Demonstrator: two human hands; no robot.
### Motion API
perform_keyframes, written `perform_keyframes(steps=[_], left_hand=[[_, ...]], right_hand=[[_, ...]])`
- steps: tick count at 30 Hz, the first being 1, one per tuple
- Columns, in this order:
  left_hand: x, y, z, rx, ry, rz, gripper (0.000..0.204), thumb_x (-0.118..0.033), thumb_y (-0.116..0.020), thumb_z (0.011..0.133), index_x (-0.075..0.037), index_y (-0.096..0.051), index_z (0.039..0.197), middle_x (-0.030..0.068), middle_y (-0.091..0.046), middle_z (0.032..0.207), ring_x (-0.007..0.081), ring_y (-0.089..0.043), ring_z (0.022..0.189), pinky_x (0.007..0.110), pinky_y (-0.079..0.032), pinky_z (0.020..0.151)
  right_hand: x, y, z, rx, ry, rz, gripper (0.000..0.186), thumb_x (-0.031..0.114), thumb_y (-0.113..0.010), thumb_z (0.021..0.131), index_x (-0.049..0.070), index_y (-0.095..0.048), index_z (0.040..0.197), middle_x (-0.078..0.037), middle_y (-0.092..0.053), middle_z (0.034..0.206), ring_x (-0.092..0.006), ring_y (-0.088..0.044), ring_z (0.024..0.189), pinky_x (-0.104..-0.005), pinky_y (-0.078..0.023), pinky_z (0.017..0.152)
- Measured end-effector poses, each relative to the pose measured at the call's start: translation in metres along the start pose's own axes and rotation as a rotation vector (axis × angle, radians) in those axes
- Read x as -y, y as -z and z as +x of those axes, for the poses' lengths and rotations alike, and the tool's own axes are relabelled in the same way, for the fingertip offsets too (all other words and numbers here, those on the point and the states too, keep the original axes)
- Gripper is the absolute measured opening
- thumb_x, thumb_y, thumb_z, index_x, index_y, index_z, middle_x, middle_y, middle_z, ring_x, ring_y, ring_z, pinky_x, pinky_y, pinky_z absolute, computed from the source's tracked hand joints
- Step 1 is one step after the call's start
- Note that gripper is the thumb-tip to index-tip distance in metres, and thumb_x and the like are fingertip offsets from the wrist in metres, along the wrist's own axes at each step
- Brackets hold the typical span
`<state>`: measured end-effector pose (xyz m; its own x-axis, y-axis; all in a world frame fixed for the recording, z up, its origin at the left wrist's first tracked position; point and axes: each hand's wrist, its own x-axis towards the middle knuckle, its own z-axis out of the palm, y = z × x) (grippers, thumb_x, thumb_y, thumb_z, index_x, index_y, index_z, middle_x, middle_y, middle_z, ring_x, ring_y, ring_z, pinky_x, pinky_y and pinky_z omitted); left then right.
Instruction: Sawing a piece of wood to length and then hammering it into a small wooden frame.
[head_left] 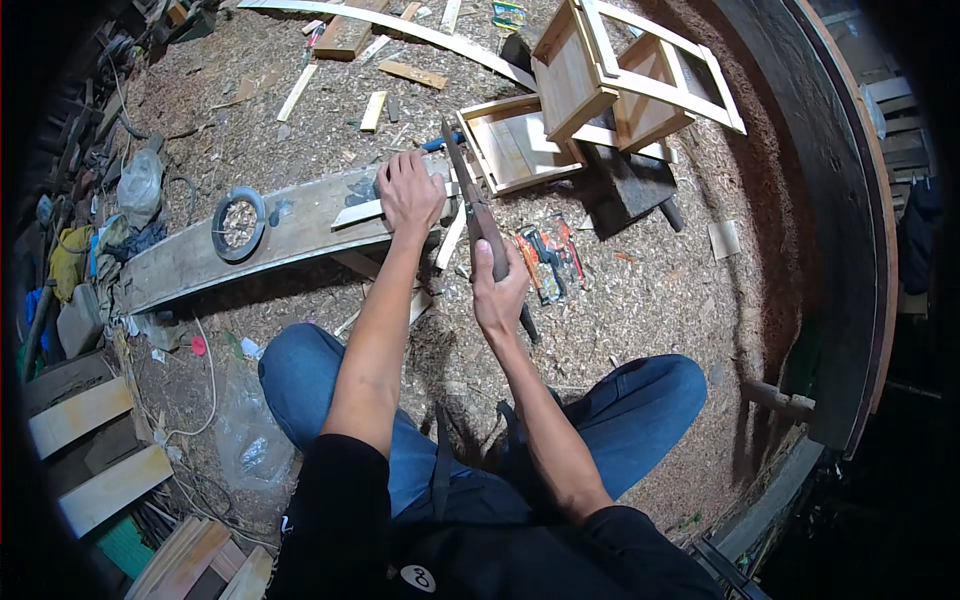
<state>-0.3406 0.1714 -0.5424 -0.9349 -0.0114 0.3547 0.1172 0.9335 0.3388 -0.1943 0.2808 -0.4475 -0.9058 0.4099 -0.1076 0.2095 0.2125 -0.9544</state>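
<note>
My left hand point(412, 195) presses down near the right end of a long low wooden bench point(300, 215), its fingers bent over a pale wooden strip point(358, 214) lying there. In my right hand point(498, 290) is a hand saw, gripped by its dark brown handle point(487, 228). The saw's dark narrow blade point(456, 155) points away from me, seen nearly edge-on beside the bench end. Whether the blade touches the strip, I cannot tell. Part of the strip is hidden under my left hand.
A grey ring-shaped coil point(218, 235) lies on the bench. Beyond the saw sit a shallow wooden box point(487, 183) and a wooden frame point(650, 85). Colourful packages point(550, 262) and wood offcuts point(372, 111) lie on the shavings-covered floor. A dark curved panel point(850, 240) stands at right.
</note>
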Motion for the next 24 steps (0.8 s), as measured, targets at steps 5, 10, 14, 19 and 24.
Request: perform_keyframes(steps=[5,10,14,19,24], left_hand=[[0.005,0.000,-0.002,-0.039,-0.003,-0.009,0.038,-0.023,-0.055,0.081,-0.007,-0.060,0.115,0.0099,-0.062,0.110,0.0241,-0.053,0.113,0.042,-0.032,0.104],[-0.002,0.004,0.001,0.022,0.048,-0.003,0.035,-0.019,-0.054,0.080,-0.009,-0.060,0.113,0.0077,-0.062,0.113,0.0222,-0.053,0.115,0.041,-0.031,0.104],[0.001,0.000,0.003,-0.013,0.033,0.009,0.035,-0.018,-0.053,0.079,-0.009,-0.059,0.113,0.0074,-0.062,0.111,0.0221,-0.052,0.114,0.041,-0.031,0.103],[-0.002,0.005,0.002,0.062,0.066,0.027,0.035,-0.019,-0.052,0.080,-0.009,-0.060,0.113,0.0071,-0.062,0.112,0.0216,-0.052,0.114,0.040,-0.031,0.104],[-0.002,0.004,0.003,0.033,0.054,0.020,0.034,-0.020,-0.052,0.080,-0.009,-0.060,0.112,0.0078,-0.062,0.110,0.0228,-0.052,0.114,0.041,-0.032,0.103]], right_hand=[[-0.003,-0.002,-0.004,0.018,0.090,-0.002,0.043,0.039,-0.057,0.096,-0.004,-0.062,0.099,-0.003,-0.054,0.069,-0.0122,-0.049,0.065,-0.0306,-0.041,0.060],[-0.019,0.010,-0.012,0.090,0.035,-0.041,0.048,0.043,-0.054,0.097,-0.004,-0.061,0.099,-0.003,-0.053,0.068,-0.0111,-0.047,0.063,-0.0304,-0.040,0.058],[-0.019,0.014,-0.020,0.133,-0.115,-0.051,0.042,0.036,-0.057,0.096,-0.004,-0.064,0.107,-0.007,-0.052,0.067,-0.0128,-0.048,0.065,-0.0328,-0.043,0.060],[-0.013,0.035,-0.067,0.097,-0.064,-0.065,0.044,0.037,-0.056,0.096,-0.004,-0.063,0.111,-0.005,-0.050,0.065,-0.0114,-0.047,0.063,-0.0317,-0.042,0.058],[0.007,0.061,-0.092,0.144,-0.173,-0.089,0.043,0.036,-0.056,0.096,-0.004,-0.064,0.111,-0.003,-0.052,0.066,-0.0108,-0.048,0.063,-0.0315,-0.042,0.058]])
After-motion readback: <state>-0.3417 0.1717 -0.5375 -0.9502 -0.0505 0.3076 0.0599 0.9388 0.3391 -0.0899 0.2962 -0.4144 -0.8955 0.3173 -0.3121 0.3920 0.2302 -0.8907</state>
